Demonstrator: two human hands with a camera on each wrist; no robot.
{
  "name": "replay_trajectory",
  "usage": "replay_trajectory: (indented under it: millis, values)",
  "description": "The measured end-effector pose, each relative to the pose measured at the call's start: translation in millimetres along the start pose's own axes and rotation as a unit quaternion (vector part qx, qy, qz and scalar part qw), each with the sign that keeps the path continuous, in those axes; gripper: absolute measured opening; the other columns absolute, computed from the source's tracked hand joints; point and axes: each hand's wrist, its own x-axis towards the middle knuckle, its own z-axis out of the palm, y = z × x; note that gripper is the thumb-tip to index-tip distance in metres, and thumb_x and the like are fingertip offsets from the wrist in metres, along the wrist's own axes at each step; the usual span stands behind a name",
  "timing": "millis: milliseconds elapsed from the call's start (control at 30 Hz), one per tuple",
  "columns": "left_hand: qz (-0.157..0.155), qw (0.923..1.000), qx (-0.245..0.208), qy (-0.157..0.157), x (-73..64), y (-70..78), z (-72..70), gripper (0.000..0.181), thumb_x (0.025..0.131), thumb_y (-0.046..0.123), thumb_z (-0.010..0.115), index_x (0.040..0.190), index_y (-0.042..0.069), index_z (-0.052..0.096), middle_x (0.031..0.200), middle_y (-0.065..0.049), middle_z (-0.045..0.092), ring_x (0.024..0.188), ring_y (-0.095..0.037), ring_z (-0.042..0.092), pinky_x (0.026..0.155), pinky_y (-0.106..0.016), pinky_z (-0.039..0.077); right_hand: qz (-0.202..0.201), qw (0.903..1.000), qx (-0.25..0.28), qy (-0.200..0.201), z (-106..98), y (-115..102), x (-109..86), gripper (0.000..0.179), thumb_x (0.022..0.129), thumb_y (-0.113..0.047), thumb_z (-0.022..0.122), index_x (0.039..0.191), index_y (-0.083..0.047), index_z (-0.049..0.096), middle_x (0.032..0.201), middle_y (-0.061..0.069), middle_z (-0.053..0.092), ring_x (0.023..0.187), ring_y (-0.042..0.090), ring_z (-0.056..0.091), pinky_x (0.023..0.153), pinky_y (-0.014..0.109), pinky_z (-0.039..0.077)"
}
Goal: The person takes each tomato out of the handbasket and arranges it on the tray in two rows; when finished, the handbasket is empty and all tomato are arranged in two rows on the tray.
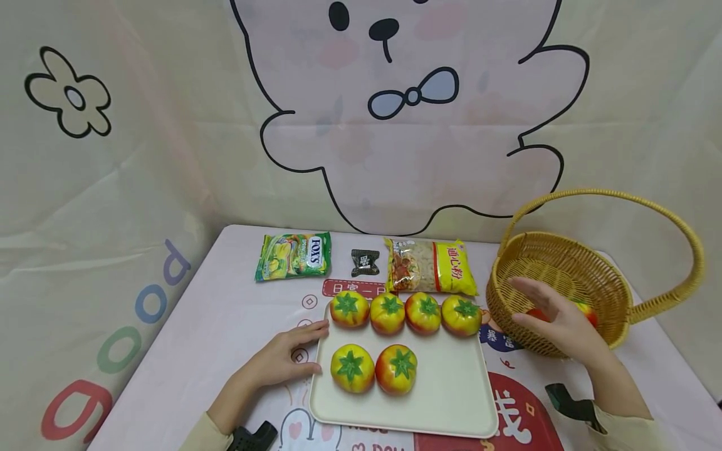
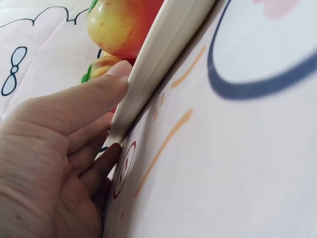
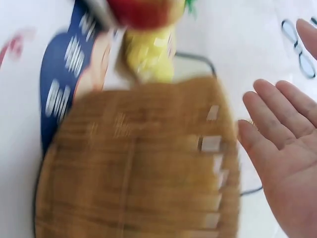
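Note:
A cream tray [image 1: 434, 413] bears several red-and-yellow tomatoes [image 1: 352, 368] with green star-shaped tops, one row along the back and two in front. Against the tray's left rim rests my left hand [image 1: 282, 358]; its thumb touches the rim in the left wrist view, fingers fairly straight. My right hand [image 1: 561, 326] hovers at the near side of a wicker basket [image 1: 502, 300], fingers spread and apparently empty. Behind that hand, red-and-yellow fruit [image 1: 588, 312] shows partly inside the basket. In the right wrist view the hand [image 3: 282, 144] is open beside the blurred basket wall [image 3: 129, 163].
At the back of the table lie a green FOX'S candy bag [image 1: 294, 255], a small dark packet [image 1: 365, 262] and a yellow pasta bag [image 1: 431, 266]. The basket's tall handle [image 1: 620, 194] arches over its opening. A printed cloth covers the table.

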Motion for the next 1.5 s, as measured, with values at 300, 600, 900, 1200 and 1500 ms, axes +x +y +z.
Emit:
replay_trajectory:
  millis: [300, 600, 900, 1200, 1500]
  values:
    - [0.002, 1.0000, -0.004, -0.003, 1.4, 2.3, -1.7, 0.070, 0.076, 0.044, 0.075, 0.137, 0.018, 0.052, 0.148, 0.010, 0.041, 0.141, -0.023, 0.032, 0.116, -0.048, 0.024, 0.034, 0.9981, -0.032, 0.041, -32, 37, -10.2, 0.061, 0.090, -0.012, 0.064, 0.144, -0.008, 0.037, 0.134, -0.027, 0.042, 0.114, -0.026, 0.033, 0.088, -0.007, 0.029]
    - [-0.001, 1.0000, 0.000, -0.006, 2.7, 4.6, -2.3, 0.071, 0.077, 0.045, 0.075, 0.138, 0.018, 0.051, 0.149, 0.011, 0.040, 0.141, -0.024, 0.032, 0.116, -0.049, 0.025, 0.105, 0.9921, -0.064, 0.025, -56, 63, -16.0, 0.065, 0.093, -0.024, 0.060, 0.148, -0.010, 0.029, 0.147, -0.012, 0.039, 0.117, -0.024, 0.031, 0.077, -0.008, 0.027]
    - [0.019, 0.9998, 0.005, 0.001, 2.4, 3.6, -2.1, 0.069, 0.079, 0.045, 0.073, 0.137, 0.016, 0.052, 0.148, 0.005, 0.042, 0.139, -0.030, 0.035, 0.113, -0.053, 0.027, 0.158, 0.9825, -0.098, -0.001, -59, 71, -8.6, 0.072, 0.094, -0.031, 0.058, 0.146, 0.004, 0.024, 0.140, 0.038, 0.031, 0.123, 0.058, 0.029, 0.099, 0.069, 0.032]
    - [0.011, 0.9999, -0.007, -0.005, 1.4, 3.7, -1.8, 0.069, 0.078, 0.045, 0.074, 0.137, 0.015, 0.052, 0.148, 0.006, 0.042, 0.140, -0.029, 0.034, 0.114, -0.053, 0.026, 0.215, 0.9639, -0.144, -0.062, -63, 74, 1.1, 0.084, 0.092, -0.042, 0.058, 0.141, 0.015, 0.020, 0.136, 0.044, 0.026, 0.116, 0.061, 0.027, 0.088, 0.077, 0.031]
    - [-0.006, 0.9999, -0.013, -0.006, 0.4, 3.9, -1.2, 0.070, 0.076, 0.045, 0.075, 0.137, 0.018, 0.052, 0.148, 0.013, 0.040, 0.141, -0.023, 0.031, 0.115, -0.049, 0.026, 0.250, 0.9466, -0.174, -0.106, -67, 73, 8.1, 0.091, 0.091, -0.045, 0.058, 0.134, 0.025, 0.019, 0.122, 0.048, 0.034, 0.102, 0.055, 0.041, 0.085, 0.068, 0.040]
